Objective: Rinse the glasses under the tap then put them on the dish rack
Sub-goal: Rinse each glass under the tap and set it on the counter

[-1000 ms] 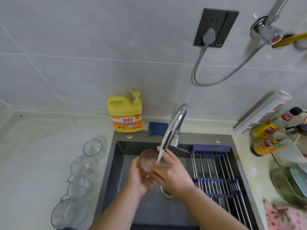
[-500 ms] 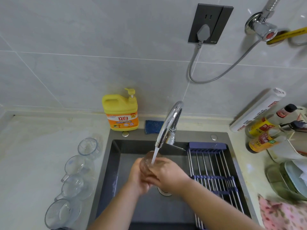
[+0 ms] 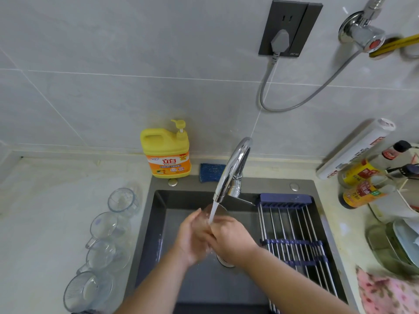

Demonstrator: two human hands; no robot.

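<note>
Running from curved chrome tap, water strikes clear drinking glass, both hands clasped round it: left hand, right hand; over dark sink, left of steel-rod dish rack.

Left hand: you have it cupped, palm turned inward, fingers curled and pressed against the right hand.
Right hand: back of it faces up, fingers folded over toward your left palm, knuckles touching the left fingers.
Forearms: both bare, rising from the bottom edge and converging so your wrists meet in a V.
</note>
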